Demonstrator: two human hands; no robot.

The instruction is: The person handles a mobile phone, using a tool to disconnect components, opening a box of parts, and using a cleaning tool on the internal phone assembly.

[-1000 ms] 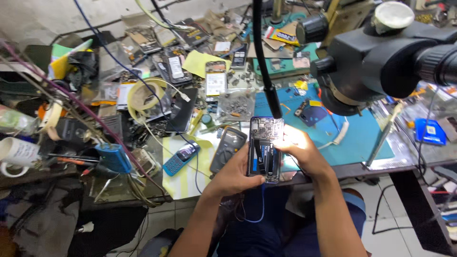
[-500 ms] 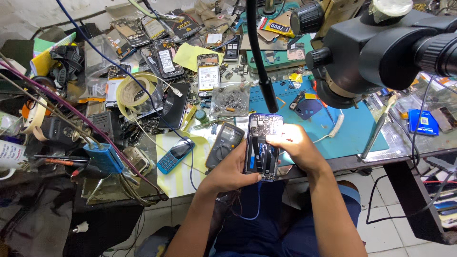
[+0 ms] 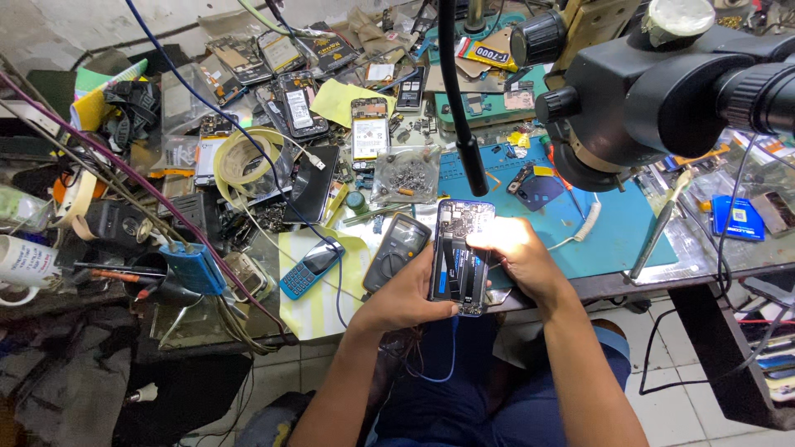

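the opened phone (image 3: 458,257) sits just below the middle of the frame, back cover off, its circuit board and dark battery facing up. its long axis runs nearly top to bottom in the picture, tilted slightly, with the camera end toward the teal mat (image 3: 613,232) and the bottom end hanging past the near edge of the table (image 3: 662,273), over the person's lap.

both hands are on it, one at each long side. the left hand (image 3: 406,298) comes in from the lower left and grips the phone's left edge and lower corner, its fingers closed on the frame with the thumb across the lower part. the right hand (image 3: 517,261) comes in from the lower right and rests against the right edge at mid-height; bright lamp light washes it out, so whether its fingers pinch the phone, press on the board or hold some small tool cannot be told. neither hand is nearer than the other: the phone lies between them, the left carrying it, the right level with the board.

both forearms rise from the bottom of the frame and converge on the phone, elbows low and wrists roughly straight.

just left of the phone lies a dark multimeter (image 3: 397,251), and further left a small blue keypad phone (image 3: 311,266) on yellow paper. a black gooseneck lamp arm (image 3: 460,108) hangs down above the phone, and a microscope head (image 3: 654,91) fills the upper right.
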